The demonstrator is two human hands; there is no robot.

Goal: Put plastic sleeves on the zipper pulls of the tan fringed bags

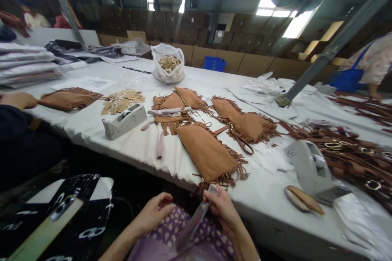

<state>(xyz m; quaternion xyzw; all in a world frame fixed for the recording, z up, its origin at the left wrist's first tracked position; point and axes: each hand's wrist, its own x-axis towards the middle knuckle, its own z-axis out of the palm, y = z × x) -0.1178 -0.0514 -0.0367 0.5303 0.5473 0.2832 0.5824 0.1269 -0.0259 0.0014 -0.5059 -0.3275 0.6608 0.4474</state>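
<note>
My right hand (222, 206) is closed on one end of a translucent wrapped strip (196, 221), which slants down toward my lap. My left hand (156, 211) is to its left over my lap, its thumb and loosely bent fingers apart with nothing between them. Just beyond my right hand, a tan fringed pouch (206, 153) lies at the table's front edge, its zip end toward me. Behind it are a second fringed pouch (246, 124) with a wrist strap (241, 140) and another fringed pouch (179, 100). Wrapped strips (159, 140) lie beside them.
Tape dispensers (125, 121) (312, 169) stand left and right on the white table (171, 161). Brown straps (343, 142) are heaped at right, tan tags (124, 101) at left. A plastic bag (168, 63) stands behind. A co-worker's hand (20, 100) touches another pouch (69, 98).
</note>
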